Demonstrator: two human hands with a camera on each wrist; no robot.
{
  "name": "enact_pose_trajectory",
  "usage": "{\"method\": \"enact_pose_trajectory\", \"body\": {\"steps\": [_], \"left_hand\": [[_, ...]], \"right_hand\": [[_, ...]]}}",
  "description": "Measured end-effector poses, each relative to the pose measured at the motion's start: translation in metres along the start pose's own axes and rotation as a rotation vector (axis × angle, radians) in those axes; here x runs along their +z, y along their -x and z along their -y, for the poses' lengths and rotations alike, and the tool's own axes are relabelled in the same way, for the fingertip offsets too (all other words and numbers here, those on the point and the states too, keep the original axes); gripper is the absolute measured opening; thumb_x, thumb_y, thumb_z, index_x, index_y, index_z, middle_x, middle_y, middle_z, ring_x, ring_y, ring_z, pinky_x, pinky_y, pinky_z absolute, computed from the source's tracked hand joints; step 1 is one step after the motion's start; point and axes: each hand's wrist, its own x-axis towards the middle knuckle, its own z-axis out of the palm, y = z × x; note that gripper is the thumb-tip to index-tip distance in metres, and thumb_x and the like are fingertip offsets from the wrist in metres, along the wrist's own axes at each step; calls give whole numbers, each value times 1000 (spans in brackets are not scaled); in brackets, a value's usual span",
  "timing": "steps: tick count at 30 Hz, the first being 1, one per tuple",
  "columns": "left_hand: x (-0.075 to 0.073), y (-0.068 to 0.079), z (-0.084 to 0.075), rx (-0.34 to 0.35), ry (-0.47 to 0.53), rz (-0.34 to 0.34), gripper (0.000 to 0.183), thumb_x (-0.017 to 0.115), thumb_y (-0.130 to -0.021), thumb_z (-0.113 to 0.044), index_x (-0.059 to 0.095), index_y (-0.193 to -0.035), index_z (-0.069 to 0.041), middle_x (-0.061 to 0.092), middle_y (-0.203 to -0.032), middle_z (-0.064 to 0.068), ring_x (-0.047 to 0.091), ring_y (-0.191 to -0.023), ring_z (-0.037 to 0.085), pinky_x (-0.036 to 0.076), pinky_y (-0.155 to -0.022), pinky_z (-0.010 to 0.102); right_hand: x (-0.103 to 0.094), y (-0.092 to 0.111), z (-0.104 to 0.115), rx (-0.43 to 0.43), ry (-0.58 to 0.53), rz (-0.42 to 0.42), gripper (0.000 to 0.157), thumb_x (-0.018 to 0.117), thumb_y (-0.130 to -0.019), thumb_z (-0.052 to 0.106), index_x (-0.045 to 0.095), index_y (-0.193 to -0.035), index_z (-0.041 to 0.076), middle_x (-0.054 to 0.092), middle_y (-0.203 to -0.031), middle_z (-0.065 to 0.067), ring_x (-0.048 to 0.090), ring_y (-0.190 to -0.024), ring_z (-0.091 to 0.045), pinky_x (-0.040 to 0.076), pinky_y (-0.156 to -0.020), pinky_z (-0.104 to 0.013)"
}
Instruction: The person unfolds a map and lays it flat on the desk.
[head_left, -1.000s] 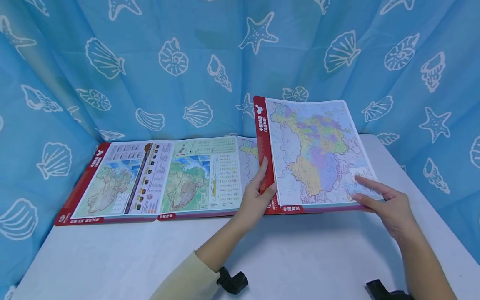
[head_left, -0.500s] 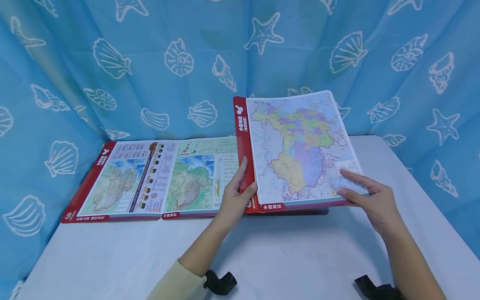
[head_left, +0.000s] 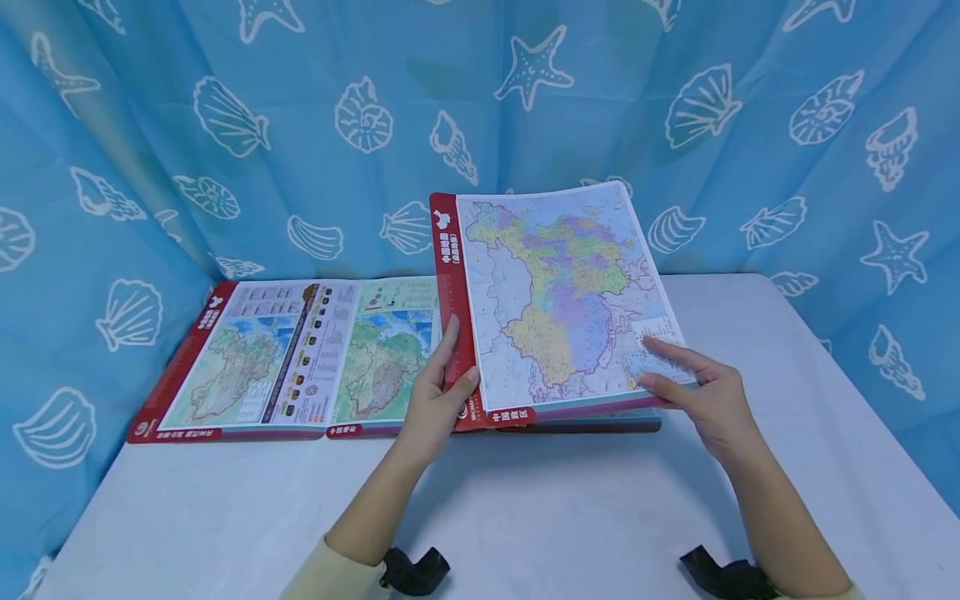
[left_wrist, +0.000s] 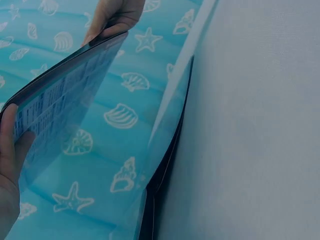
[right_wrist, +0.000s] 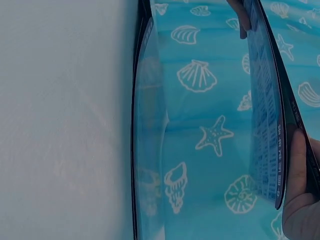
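A map sheet with a red left border is raised and tilted above the table in the head view. My left hand grips its red edge near the lower left, thumb on top. At the lower right corner my right hand pinches it, thumb and forefinger on the printed face. The left wrist view shows the sheet's text-covered underside and both hands at its edge. In the right wrist view, fingers of the right hand lie between two dark edges. Below the raised sheet, another sheet's edge shows on the table.
Two more maps lie side by side at the left, a pale one with a red border and a green one partly covered. The white table meets a blue seashell curtain. Black devices sit at both wrists.
Both hands have carried the raised map leftward, so it covers more of the green map. The edge of the sheet beneath has come into view. Both grips stay the same.
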Motion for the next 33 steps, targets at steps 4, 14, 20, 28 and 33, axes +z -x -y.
{"method": "enact_pose_trajectory", "body": {"steps": [4, 14, 20, 28, 33], "left_hand": [[-9, 2, 0, -26, 1, -13, 69, 57, -94, -15, 21, -150, -36, 25, -153, -6, 30, -136, 15, 50, -92, 32], [-40, 7, -1, -106, 7, -95, 68, 57, -93, -13, 26, -148, -40, 32, -149, -3, 35, -130, 15, 51, -86, 23], [-53, 9, 1, -128, 6, -104, 69, 56, -94, -12, 25, -147, -41, 33, -147, -1, 35, -129, 16, 52, -83, 21], [-76, 12, 7, -164, 2, -102, 70, 54, -95, -10, 22, -148, -43, 27, -151, -2, 34, -130, 16, 52, -83, 21], [-89, 12, 13, -217, -9, -116, 70, 56, -95, -13, 22, -147, -44, 23, -153, -3, 31, -132, 16, 52, -83, 21]], "right_hand": [[9, -3, 5, 32, -24, 11, 61, 69, -85, 37, 51, -137, 13, 40, -146, -18, 59, -95, 7, 49, -80, -12], [44, -14, 6, 45, -84, 54, 62, 73, -81, 38, 54, -134, 12, 49, -140, -12, 59, -99, 0, 52, -79, -19], [58, -15, 8, 34, -148, 82, 59, 73, -83, 32, 54, -134, 10, 52, -135, -14, 64, -93, -2, 53, -77, -20], [82, -18, 5, 37, -202, 125, 56, 74, -82, 27, 56, -133, 10, 47, -141, -6, 62, -106, -14, 53, -79, -21], [92, -22, 4, 44, -218, 141, 55, 74, -82, 26, 56, -132, 10, 44, -144, -4, 64, -104, -17, 54, -78, -23]]}}
